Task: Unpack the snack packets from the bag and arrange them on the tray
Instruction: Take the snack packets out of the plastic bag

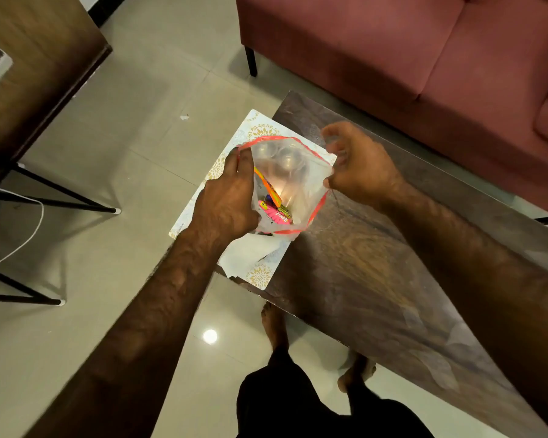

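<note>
A clear plastic bag (301, 172) with a red rim stands open over a white tray (260, 128) patterned in gold, at the left end of a dark wooden table (377, 248). Inside the bag lie snack packets: a pink and yellow one (277, 214) at the bottom and an orange one (268, 186) on edge. My left hand (227, 200) grips the bag's left rim, fingers at the mouth. My right hand (359, 167) pinches the right rim, and together they hold the mouth wide.
A pink sofa (424, 42) stands behind the table. A wooden side table on black metal legs (45, 74) is at the left with a white cable (29, 235) on the tiled floor. My bare feet (274, 324) are beside the table's near edge.
</note>
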The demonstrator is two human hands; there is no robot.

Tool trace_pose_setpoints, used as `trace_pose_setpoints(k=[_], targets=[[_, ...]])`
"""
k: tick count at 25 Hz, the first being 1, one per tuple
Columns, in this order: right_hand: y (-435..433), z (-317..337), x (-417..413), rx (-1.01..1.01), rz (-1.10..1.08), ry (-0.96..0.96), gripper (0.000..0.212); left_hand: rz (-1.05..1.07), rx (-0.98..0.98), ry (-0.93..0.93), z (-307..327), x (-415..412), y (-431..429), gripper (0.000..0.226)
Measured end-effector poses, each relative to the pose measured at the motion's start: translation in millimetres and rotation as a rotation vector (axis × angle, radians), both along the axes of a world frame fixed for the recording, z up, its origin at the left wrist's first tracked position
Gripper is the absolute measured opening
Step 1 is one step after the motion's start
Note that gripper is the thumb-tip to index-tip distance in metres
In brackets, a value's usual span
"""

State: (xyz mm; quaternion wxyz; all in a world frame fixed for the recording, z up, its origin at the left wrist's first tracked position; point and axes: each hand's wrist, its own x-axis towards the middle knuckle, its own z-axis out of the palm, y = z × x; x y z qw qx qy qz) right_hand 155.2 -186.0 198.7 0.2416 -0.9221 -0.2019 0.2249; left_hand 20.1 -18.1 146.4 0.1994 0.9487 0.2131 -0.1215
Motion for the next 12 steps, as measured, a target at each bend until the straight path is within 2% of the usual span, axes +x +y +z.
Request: trace_pose_setpoints(k=[2, 4, 7, 8, 9, 12], targets=[[5, 11, -8, 0.089, 0.058, -0.183, 0.051, -0.002, -0.055, -0.032, -2, -1, -3, 0.112], [20, 16, -22, 0.175, 0.182, -0.122, 0.047, -0.002, -0.076, -0.053, -2, -3, -7, 0.113], [44, 1, -47, -0.062, 0.448, -0.001, 0.043, -0.025, -0.105, -0.070, 1, -6, -10, 0.110], [47, -8, -49, -0.163, 0.476, 0.035, 0.048, -0.020, -0.105, -0.080, 1, -8, -8, 0.108], [46, -16, -48, -0.248, 0.457, 0.093, 0.062, -0.003, -0.097, -0.089, 1, -12, -5, 0.106], [34, -23, -34, -0.255, 0.383, 0.164, 0.113, 0.051, -0.065, -0.082, 3, -21, 3, 0.105]])
